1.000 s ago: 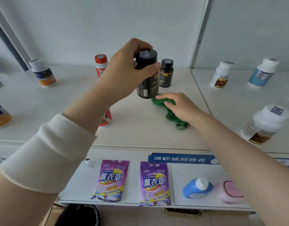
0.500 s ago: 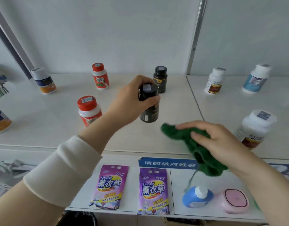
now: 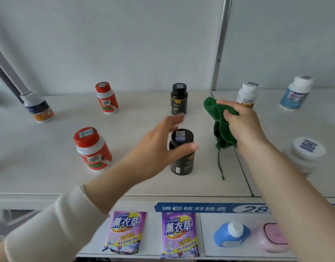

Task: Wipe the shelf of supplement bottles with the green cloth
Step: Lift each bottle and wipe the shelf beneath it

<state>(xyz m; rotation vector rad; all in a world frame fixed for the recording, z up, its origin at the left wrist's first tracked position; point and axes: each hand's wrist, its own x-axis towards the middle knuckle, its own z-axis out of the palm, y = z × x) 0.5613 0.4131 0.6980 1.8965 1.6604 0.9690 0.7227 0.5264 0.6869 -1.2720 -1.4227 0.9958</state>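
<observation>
Two hands were over the white shelf (image 3: 136, 125). The right hand (image 3: 242, 123) gripped the green cloth (image 3: 222, 133), bunched in its fist, near the seam between the two shelf boards and just beside the front black bottle (image 3: 181, 161). The loose end of the cloth hung down, and a thin thread (image 3: 220, 165) dangled from it. The left hand (image 3: 159, 146) was spread wide around the cap of that bottle, with the fingers straight and the thumb in front of it. The cloth looked soft, light and limp, so I judge it would fold and slide easily under the palm. For wiping, it seemed better to press it flat under straight fingers than to hold it by one corner, and the thread could catch on a bottle. The bottles looked like light plastic and easy to tip if the cloth pushed them. Some things were hard to make out. The left fingers were blurred, so I could not tell if they touched the bottle. I also could not tell if the lower end of the cloth touched the shelf. The right hand covered part of a white bottle (image 3: 247, 93) behind it, and the small text on the labels was not readable.
</observation>
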